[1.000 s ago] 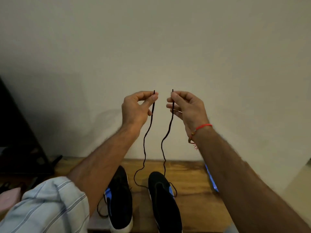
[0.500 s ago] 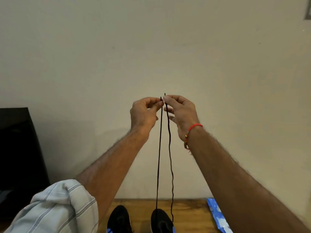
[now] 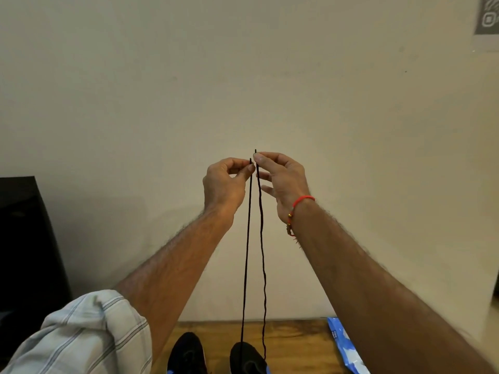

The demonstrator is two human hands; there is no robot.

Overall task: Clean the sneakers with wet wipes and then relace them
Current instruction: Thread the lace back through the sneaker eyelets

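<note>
Head view is showing the black shoelace [image 3: 247, 252] running near-vertically, both ends pointing up and both strands descending to the right-hand black sneaker [image 3: 247, 357] on the wooden table [image 3: 297, 344]. The left hand [image 3: 224, 184] is pinching one lace end between thumb and forefinger. The right hand [image 3: 283, 176] is pinching the other end just beside it, its lower fingers spreading loosely. Both forearms are extending forward and upward. A second black sneaker [image 3: 186, 352] is sitting left of the first.
</note>
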